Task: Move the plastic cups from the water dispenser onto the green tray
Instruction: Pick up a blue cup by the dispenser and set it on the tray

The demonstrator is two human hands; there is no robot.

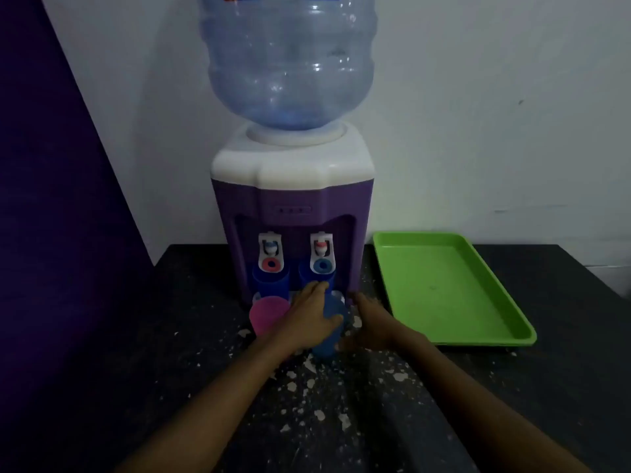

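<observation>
Left hand (309, 315) lying over near blue plastic cup (329, 336), fingers spread, draping across its rim and side. Right hand (370, 324) pressing against cup's right side, fingers together. Pink plastic cup (264, 315) sitting just left. Two dark blue cups (269, 278) standing under taps of purple-and-white water dispenser (290, 199). Flat green plastic tray (444, 288) lying right, on speckled black table (341, 404).
</observation>
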